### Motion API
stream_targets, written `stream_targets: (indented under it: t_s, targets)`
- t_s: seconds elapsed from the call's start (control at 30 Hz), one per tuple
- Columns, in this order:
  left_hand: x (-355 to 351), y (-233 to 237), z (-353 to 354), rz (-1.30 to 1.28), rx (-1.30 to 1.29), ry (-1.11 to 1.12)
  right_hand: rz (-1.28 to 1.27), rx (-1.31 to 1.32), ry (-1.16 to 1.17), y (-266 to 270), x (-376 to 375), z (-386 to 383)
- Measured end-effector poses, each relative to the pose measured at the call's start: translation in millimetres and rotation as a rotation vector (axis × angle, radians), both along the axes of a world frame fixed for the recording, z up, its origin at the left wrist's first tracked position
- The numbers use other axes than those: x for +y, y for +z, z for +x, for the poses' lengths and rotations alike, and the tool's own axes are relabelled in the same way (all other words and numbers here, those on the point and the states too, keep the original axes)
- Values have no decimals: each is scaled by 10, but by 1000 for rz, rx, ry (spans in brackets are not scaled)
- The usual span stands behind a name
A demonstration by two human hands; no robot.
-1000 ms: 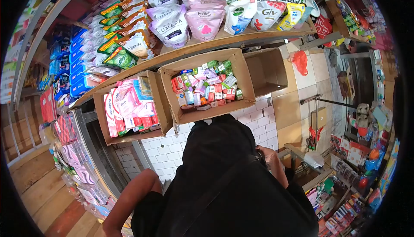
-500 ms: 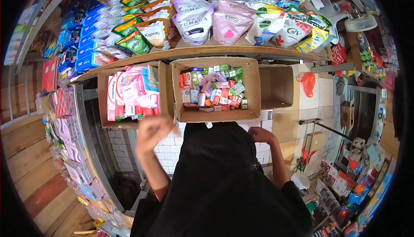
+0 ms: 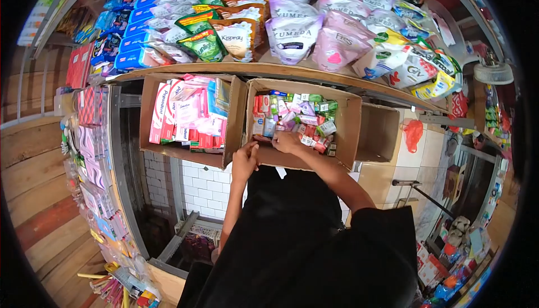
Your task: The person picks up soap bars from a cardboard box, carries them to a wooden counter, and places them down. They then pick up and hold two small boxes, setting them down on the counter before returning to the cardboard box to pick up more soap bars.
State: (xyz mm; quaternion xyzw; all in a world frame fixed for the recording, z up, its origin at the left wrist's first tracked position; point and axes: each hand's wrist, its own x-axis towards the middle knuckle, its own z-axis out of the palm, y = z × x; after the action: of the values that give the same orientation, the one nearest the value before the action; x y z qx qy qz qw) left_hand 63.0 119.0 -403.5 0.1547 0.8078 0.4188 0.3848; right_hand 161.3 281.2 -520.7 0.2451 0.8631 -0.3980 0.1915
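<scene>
In the middle stands an open cardboard box (image 3: 349, 131) with many small colourful packs (image 3: 307, 109), most of them red, green and purple. My right hand (image 3: 287, 142) reaches over its front rim, fingers bent down among the packs near the front left. What its fingertips grip is hidden. At the box's front left corner is my left hand (image 3: 245, 161), its fingers curled close together by the rim; I cannot make out what is in them. A second cardboard box (image 3: 233, 120), on the left, holds Pepsodent toothpaste boxes (image 3: 163, 111) and pink packets (image 3: 193, 109).
Behind the boxes a wooden shelf (image 3: 314, 73) carries rows of refill pouches (image 3: 293, 36). A third cardboard box (image 3: 379, 134) stands at the right. An orange-red plastic bag (image 3: 412, 135) lies on the tiles. Packaged goods line the left rack (image 3: 95, 156).
My right hand has come from beside my body into the middle box. My left hand has moved right, from the left box to the middle box's corner. The view has shifted.
</scene>
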Motion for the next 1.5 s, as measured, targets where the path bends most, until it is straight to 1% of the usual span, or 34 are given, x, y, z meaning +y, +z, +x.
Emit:
stream_targets:
  t_s: [0.13,0.17,0.27,0.3,0.33,0.4,0.5,0.6,0.7,0.73,0.8,0.83,0.9,1.0,1.03,1.1,1.2,1.23,1.33,1.37,1.47,1.5]
  targets:
    - [19,-13,-19,34,-60,76,239,-33,183,-581,-210,-258]
    - [45,83,-47,13,-117,94,269,-45,222,-669,-267,-290]
    - [23,3,-46,41,-129,119,297,-49,321,-1049,-374,-361]
    - [50,69,-50,9,-124,110,294,-47,351,-1134,-400,-372]
    - [50,59,-44,12,-125,115,339,-93,428,-1218,-417,-380]
    - [42,31,-39,20,-125,122,430,-183,580,-1279,-434,-423]
    - [30,3,-24,46,-126,145,581,-132,651,-1239,-444,-432]
    - [18,-28,-19,39,-133,147,499,-139,619,-1204,-436,-452]
    - [12,-15,-22,29,-126,127,433,-93,471,-1218,-446,-403]
    - [8,-24,-18,35,-129,131,374,-93,435,-1234,-424,-386]
    - [0,-48,-9,48,-137,139,258,-94,361,-1160,-360,-367]
    - [-5,-54,-1,48,-131,141,244,-2,293,-1107,-343,-312]
    - [7,-41,-6,53,-117,145,218,186,157,-740,-272,-216]
    - [0,-74,-1,49,-95,137,62,449,54,-473,-78,-100]
    - [-2,-72,-2,44,-95,122,3,430,5,-359,-16,-54]
    - [-3,-47,-6,32,-97,90,-117,391,-95,82,112,18]
    - [3,-1,-21,11,-204,72,-125,464,-181,322,236,180]
    - [4,-12,-51,-4,-321,27,-125,485,-178,397,267,235]
    - [120,-85,24,154,-631,175,-147,512,-194,802,284,312]
    - [184,-10,36,164,-702,200,-97,587,-181,844,254,354]
    - [296,-68,28,304,-944,300,-53,656,-120,1007,144,452]
    - [349,32,13,332,-1018,332,9,664,-67,1101,124,484]
